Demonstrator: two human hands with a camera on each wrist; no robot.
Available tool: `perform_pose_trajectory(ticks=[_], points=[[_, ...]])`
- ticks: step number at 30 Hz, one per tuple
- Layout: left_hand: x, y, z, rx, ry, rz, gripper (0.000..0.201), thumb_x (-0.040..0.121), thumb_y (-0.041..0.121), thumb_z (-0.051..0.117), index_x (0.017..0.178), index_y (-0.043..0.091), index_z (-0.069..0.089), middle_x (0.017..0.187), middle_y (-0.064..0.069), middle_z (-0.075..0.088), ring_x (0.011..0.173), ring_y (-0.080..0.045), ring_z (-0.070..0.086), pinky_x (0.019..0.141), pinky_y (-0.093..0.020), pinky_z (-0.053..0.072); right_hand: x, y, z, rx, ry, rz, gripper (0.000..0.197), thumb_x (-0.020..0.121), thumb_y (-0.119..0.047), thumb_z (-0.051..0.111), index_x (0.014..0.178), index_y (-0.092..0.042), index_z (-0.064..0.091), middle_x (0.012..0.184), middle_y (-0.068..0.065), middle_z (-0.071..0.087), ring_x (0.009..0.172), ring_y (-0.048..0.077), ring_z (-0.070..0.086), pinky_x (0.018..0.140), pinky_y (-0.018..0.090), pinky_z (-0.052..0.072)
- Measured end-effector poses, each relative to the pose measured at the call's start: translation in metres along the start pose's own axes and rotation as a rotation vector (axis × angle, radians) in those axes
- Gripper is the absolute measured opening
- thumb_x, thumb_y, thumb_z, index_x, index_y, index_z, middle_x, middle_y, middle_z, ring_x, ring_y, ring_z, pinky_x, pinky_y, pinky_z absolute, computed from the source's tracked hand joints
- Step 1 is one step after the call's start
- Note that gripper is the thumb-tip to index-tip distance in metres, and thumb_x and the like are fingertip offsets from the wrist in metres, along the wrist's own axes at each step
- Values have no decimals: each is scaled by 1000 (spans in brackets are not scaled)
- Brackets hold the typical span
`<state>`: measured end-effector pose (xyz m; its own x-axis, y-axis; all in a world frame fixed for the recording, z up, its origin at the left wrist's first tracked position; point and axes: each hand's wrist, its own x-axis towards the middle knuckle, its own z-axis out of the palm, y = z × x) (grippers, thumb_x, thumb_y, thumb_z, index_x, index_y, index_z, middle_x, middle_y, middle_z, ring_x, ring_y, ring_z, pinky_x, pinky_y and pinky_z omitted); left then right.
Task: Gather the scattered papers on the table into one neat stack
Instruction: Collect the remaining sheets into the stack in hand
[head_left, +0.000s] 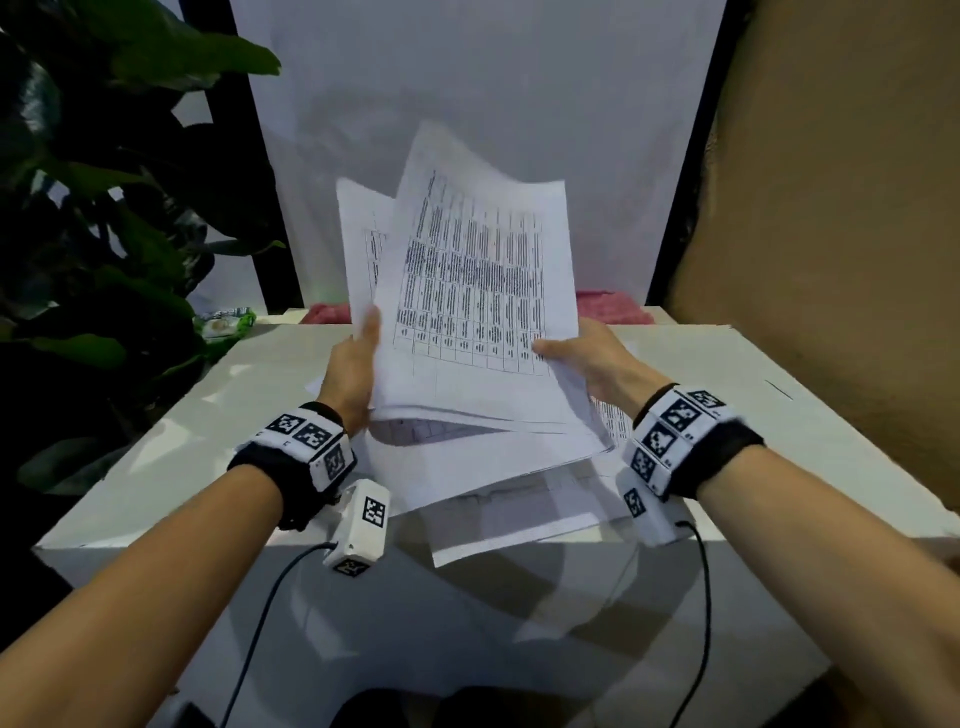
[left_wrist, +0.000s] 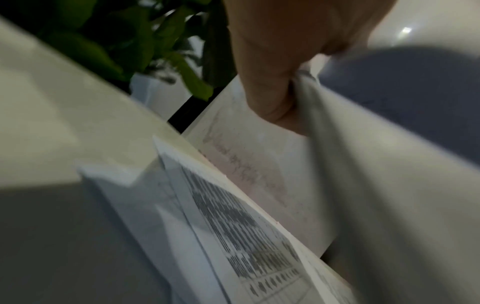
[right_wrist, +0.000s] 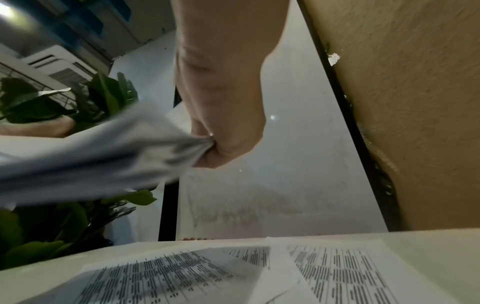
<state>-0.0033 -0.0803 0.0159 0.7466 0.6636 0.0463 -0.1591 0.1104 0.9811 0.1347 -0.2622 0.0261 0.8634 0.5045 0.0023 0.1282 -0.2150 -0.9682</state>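
Held sheaf: a bundle of printed papers (head_left: 467, 291), raised upright above the table (head_left: 753, 374), its lower edge hanging just over the sheets left there. Top sheets fan apart; edges not squared.
Left hand: left hand (head_left: 356, 364) grips the sheaf's left edge, thumb on the front face. The left wrist view shows a thumb (left_wrist: 270, 82) pressed onto paper.
Right hand: right hand (head_left: 587, 353) pinches the sheaf's lower right corner, thumb on the print. The right wrist view shows paper bunched in the closed fingers (right_wrist: 228, 144).
Loose sheets: several loose sheets (head_left: 519, 499) lie flat on the table under the sheaf, overlapping at odd angles. One pokes past the table's near edge, another shows right of the sheaf by the right wrist.
Done (my estimate): roughly half. A good share of the paper is gathered in hand.
Left (my estimate): pick up or merge the flat sheets, tap the edges level, lay one stack on the table.
Risk: the fanned top pages could slip during squaring.
Writing: sheets carry ruled tables with dark rows of text, too blurred to read in any view. No brand or heading legible.
Markers: black-and-white square codes on both wristbands (head_left: 306, 441); not decodable by eye.
Beyond table: green packet (head_left: 223, 322) at the far left corner, label unreadable.
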Motion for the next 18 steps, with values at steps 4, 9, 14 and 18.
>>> perform_pose_trajectory(ticks=[4, 9, 14, 18], points=[[1, 7, 2, 116, 36, 156, 29, 95, 8, 50, 122, -1, 55, 108, -6, 65, 99, -18, 63, 96, -30, 50, -2, -10, 1, 45, 63, -99, 33, 78, 4, 67, 109, -2, 59, 105, 15, 66, 84, 21, 62, 72, 26, 51], [4, 17, 5, 193, -1, 232, 23, 88, 12, 63, 109, 3, 59, 100, -5, 67, 83, -6, 68, 86, -30, 54, -2, -24, 5, 73, 109, -171, 26, 74, -6, 74, 76, -9, 48, 74, -5, 53, 72, 7, 53, 71, 12, 48], [3, 19, 3, 207, -38, 186, 49, 71, 34, 77, 110, 10, 59, 125, -15, 61, 118, -26, 58, 109, -47, 39, -1, -25, 4, 149, 10, -197, 32, 63, -23, 79, 85, -17, 56, 86, -1, 64, 86, 14, 63, 89, 29, 51], [0, 29, 7, 180, -39, 199, 27, 81, 20, 71, 103, 16, 55, 109, -6, 63, 100, -17, 62, 100, -35, 47, -2, -34, 9, 170, 6, -192, 26, 75, -18, 73, 84, -2, 54, 78, 2, 55, 77, 16, 55, 85, 24, 46]])
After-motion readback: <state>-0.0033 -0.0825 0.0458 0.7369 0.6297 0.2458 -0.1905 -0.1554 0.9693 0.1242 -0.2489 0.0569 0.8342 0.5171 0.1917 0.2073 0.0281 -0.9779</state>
